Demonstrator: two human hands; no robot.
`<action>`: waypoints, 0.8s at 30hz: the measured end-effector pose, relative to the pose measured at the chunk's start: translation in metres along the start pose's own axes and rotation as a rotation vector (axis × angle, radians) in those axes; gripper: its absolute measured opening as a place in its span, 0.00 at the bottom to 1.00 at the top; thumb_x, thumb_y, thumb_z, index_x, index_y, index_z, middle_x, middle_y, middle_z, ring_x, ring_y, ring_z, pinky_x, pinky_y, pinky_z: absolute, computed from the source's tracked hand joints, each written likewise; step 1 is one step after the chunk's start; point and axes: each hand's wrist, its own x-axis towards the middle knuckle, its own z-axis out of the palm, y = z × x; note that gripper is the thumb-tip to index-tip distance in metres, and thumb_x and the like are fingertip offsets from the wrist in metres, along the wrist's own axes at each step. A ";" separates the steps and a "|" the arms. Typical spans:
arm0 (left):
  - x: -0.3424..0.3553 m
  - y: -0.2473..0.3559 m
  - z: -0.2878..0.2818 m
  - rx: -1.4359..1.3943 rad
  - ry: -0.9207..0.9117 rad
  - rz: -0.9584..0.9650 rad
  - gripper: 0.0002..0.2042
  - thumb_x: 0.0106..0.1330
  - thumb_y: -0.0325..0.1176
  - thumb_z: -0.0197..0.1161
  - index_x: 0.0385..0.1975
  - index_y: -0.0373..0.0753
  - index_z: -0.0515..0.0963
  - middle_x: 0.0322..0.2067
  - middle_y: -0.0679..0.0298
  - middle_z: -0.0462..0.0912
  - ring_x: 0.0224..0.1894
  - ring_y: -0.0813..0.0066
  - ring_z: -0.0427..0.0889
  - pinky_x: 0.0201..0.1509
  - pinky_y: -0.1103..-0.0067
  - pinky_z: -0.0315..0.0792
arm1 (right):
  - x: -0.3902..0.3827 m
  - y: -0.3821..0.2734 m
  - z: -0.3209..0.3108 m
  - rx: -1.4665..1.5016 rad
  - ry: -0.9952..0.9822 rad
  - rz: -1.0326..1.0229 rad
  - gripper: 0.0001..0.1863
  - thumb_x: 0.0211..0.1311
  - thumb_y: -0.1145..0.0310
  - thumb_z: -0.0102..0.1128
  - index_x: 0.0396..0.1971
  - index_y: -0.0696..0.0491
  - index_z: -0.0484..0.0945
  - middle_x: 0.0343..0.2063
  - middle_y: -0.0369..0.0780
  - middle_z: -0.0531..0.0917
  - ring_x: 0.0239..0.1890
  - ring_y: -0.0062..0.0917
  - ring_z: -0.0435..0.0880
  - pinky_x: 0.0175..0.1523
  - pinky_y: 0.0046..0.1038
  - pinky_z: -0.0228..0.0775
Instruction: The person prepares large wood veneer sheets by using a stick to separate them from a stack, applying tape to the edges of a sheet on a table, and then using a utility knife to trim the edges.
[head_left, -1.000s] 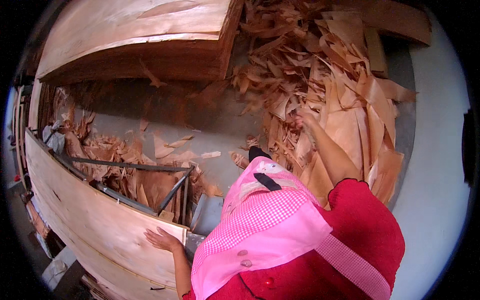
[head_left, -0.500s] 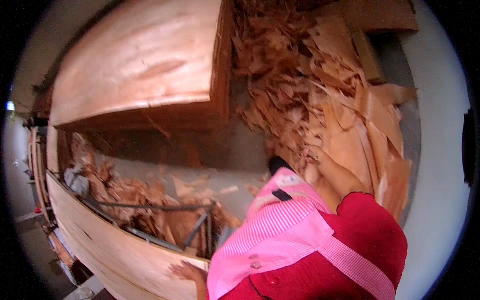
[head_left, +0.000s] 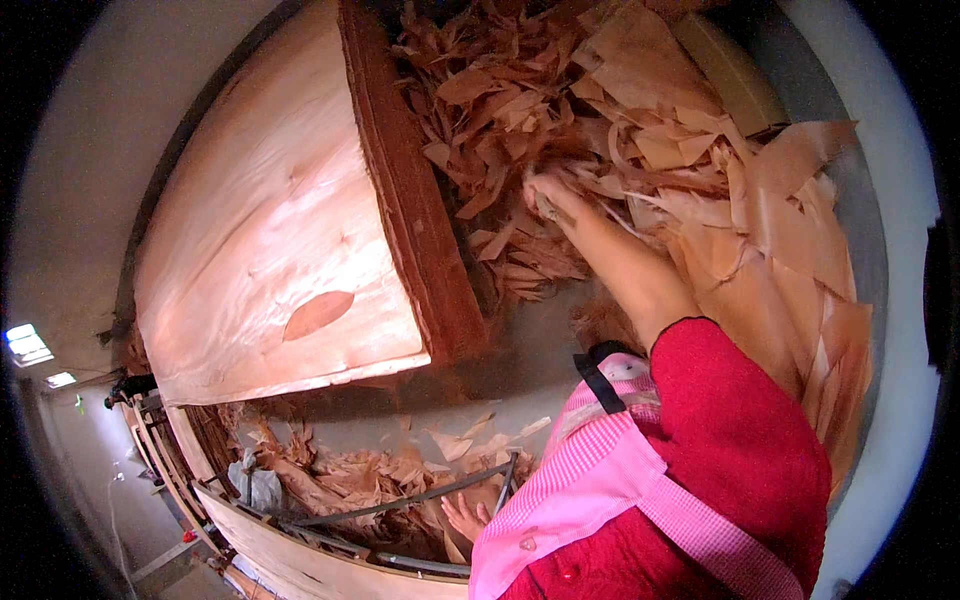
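My right arm stretches forward over the heap of torn wood veneer scraps (head_left: 500,90). At its end, my right hand (head_left: 550,196) is closed beside the loose pieces, and blur hides what its fingers hold. A small greyish thing shows at the hand, too unclear to name. Lower in the picture, my left hand (head_left: 466,517) has its fingers spread, close to the dark metal frame (head_left: 410,497), with nothing seen in it. To the left of the heap stands a tall stack of veneer sheets (head_left: 270,240), its top sheet pale with an oval patch.
Broad veneer offcuts (head_left: 770,260) lie along the right wall (head_left: 830,70). More scraps (head_left: 360,480) lie on the floor between the stack and the frame. A pale sheet stack (head_left: 290,555) borders the frame at lower left, near a grey plastic bag (head_left: 262,487).
My right hand has moved from near my body forward and left over the scrap heap. My left hand has come off the pale sheets at the bottom. The view has shifted.
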 end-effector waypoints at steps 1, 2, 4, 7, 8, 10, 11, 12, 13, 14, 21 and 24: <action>0.007 0.002 0.000 -0.027 0.010 -0.020 0.25 0.62 0.51 0.47 0.54 0.41 0.63 0.60 0.45 0.53 0.60 0.45 0.53 0.59 0.58 0.53 | 0.016 -0.007 0.014 -0.008 0.006 -0.058 0.17 0.53 0.66 0.47 0.07 0.52 0.65 0.11 0.36 0.69 0.13 0.21 0.67 0.16 0.23 0.54; 0.012 0.005 0.000 -0.055 0.019 -0.039 0.25 0.62 0.51 0.47 0.54 0.41 0.63 0.59 0.45 0.52 0.60 0.45 0.53 0.59 0.58 0.53 | 0.023 -0.013 0.023 -0.002 0.061 -0.072 0.17 0.54 0.65 0.47 0.07 0.52 0.66 0.11 0.35 0.69 0.12 0.21 0.67 0.16 0.23 0.54; 0.038 0.023 -0.013 -0.131 0.034 0.004 0.25 0.62 0.48 0.48 0.54 0.38 0.63 0.59 0.44 0.52 0.60 0.44 0.54 0.60 0.58 0.52 | 0.050 -0.022 0.020 -0.057 0.121 0.101 0.18 0.56 0.62 0.47 0.08 0.52 0.66 0.11 0.35 0.70 0.12 0.21 0.66 0.16 0.24 0.55; 0.087 0.042 -0.029 -0.309 0.071 0.114 0.23 0.62 0.41 0.52 0.54 0.37 0.62 0.60 0.45 0.50 0.61 0.46 0.52 0.61 0.61 0.52 | 0.068 0.017 -0.048 -0.521 -0.101 0.281 0.16 0.59 0.62 0.45 0.15 0.53 0.68 0.11 0.36 0.71 0.13 0.24 0.68 0.21 0.27 0.62; 0.097 0.045 -0.026 -0.360 0.070 0.078 0.23 0.61 0.39 0.53 0.54 0.37 0.62 0.60 0.45 0.50 0.61 0.46 0.52 0.61 0.62 0.52 | 0.057 0.046 -0.034 -0.542 0.134 0.354 0.14 0.58 0.62 0.47 0.19 0.55 0.69 0.12 0.37 0.72 0.12 0.25 0.69 0.20 0.28 0.63; 0.130 0.058 -0.029 -0.457 -0.002 0.051 0.24 0.59 0.34 0.55 0.55 0.37 0.61 0.61 0.46 0.49 0.62 0.48 0.51 0.61 0.64 0.52 | 0.024 0.068 -0.039 -0.273 0.280 0.515 0.13 0.57 0.62 0.50 0.20 0.56 0.70 0.14 0.37 0.72 0.13 0.26 0.70 0.15 0.28 0.62; 0.144 0.065 -0.029 -0.428 -0.009 0.037 0.24 0.57 0.31 0.56 0.55 0.37 0.61 0.61 0.47 0.49 0.62 0.48 0.51 0.61 0.64 0.52 | 0.002 0.063 -0.035 -0.243 0.244 0.554 0.13 0.57 0.61 0.51 0.21 0.56 0.70 0.14 0.37 0.72 0.13 0.26 0.70 0.14 0.27 0.61; 0.156 0.070 -0.031 -0.398 -0.015 0.026 0.25 0.56 0.29 0.57 0.55 0.37 0.61 0.61 0.47 0.49 0.62 0.49 0.51 0.62 0.65 0.51 | -0.019 0.047 -0.023 -0.195 0.214 0.648 0.14 0.58 0.61 0.50 0.20 0.55 0.70 0.14 0.37 0.71 0.12 0.24 0.68 0.13 0.26 0.60; 0.169 0.077 -0.030 -0.435 -0.030 -0.009 0.25 0.56 0.29 0.57 0.55 0.37 0.61 0.61 0.48 0.49 0.62 0.49 0.51 0.62 0.65 0.51 | -0.044 0.023 -0.008 -0.148 0.190 0.733 0.14 0.58 0.60 0.50 0.19 0.54 0.69 0.13 0.36 0.70 0.11 0.23 0.67 0.12 0.24 0.58; 0.181 0.083 -0.029 -0.475 -0.035 -0.052 0.24 0.56 0.28 0.57 0.55 0.37 0.61 0.61 0.48 0.49 0.62 0.49 0.51 0.62 0.65 0.51 | -0.064 -0.011 0.015 -0.095 0.164 0.876 0.15 0.59 0.59 0.49 0.18 0.53 0.67 0.11 0.35 0.68 0.09 0.20 0.64 0.11 0.22 0.56; 0.212 0.090 -0.035 -0.558 -0.111 -0.121 0.20 0.58 0.28 0.54 0.52 0.36 0.64 0.62 0.50 0.47 0.61 0.50 0.53 0.59 0.67 0.56 | -0.082 -0.033 0.003 0.573 0.131 1.267 0.15 0.55 0.65 0.50 0.13 0.50 0.60 0.08 0.31 0.61 0.08 0.16 0.60 0.08 0.16 0.53; 0.231 0.112 -0.040 -0.478 -0.076 -0.077 0.19 0.59 0.28 0.53 0.52 0.36 0.64 0.62 0.51 0.47 0.61 0.52 0.54 0.58 0.68 0.57 | -0.016 0.009 -0.054 0.974 0.389 1.181 0.14 0.47 0.76 0.50 0.10 0.52 0.57 0.08 0.31 0.59 0.08 0.16 0.60 0.09 0.17 0.51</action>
